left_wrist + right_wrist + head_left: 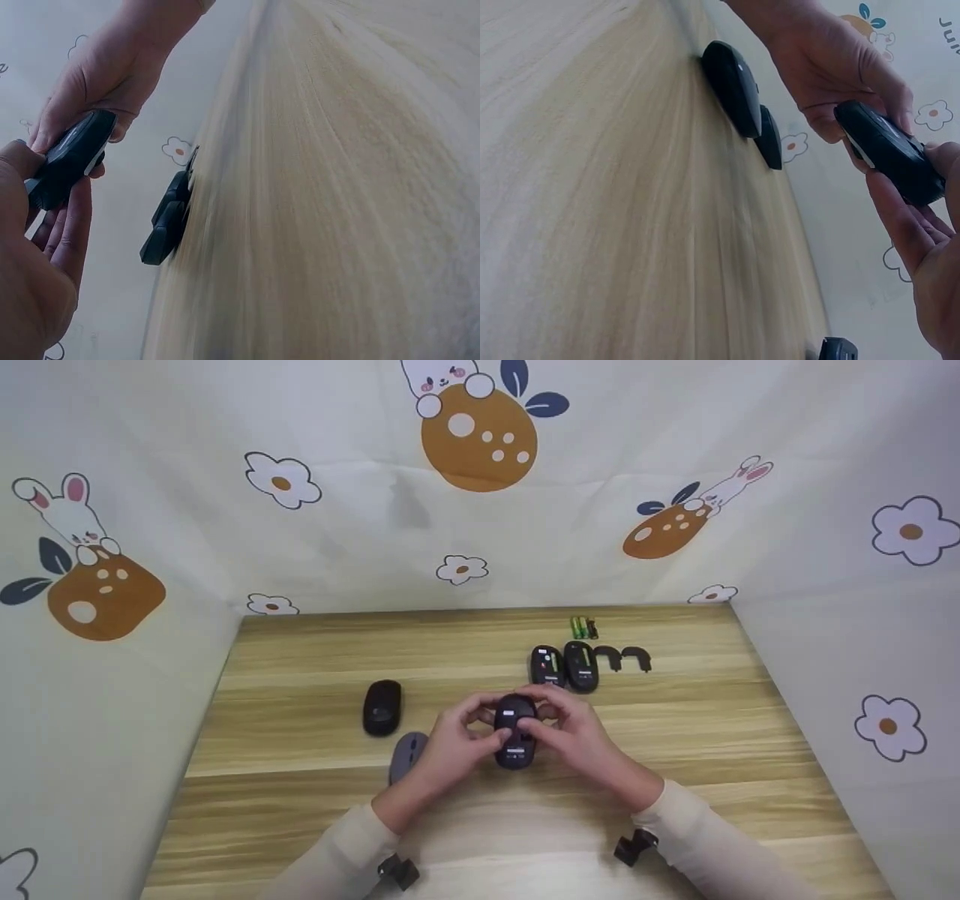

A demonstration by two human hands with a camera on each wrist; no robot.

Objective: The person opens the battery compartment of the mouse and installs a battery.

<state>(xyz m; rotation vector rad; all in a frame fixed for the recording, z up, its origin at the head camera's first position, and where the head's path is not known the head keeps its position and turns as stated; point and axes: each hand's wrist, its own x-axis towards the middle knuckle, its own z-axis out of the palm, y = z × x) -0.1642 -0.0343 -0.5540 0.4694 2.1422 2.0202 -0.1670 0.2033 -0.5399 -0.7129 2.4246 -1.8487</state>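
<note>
A black computer mouse (515, 750) is held above the table, its labelled underside turned up. My left hand (459, 742) grips it by its left side, with the thumb on the underside. From the other side my right hand (581, 735) grips the same mouse, its thumb pressing on the underside near the middle. Whether the battery cover is on cannot be made out under the thumbs. In the left wrist view the mouse (66, 161) appears edge-on between both hands, clear of the tabletop.
Two upturned black mice, one left (546, 664) and one right (581, 669), lie beyond my hands, batteries visible inside. Two black covers (636, 655) and several small batteries (580, 628) lie near them. A black mouse (382, 707) and a grey mouse (406, 754) sit at left.
</note>
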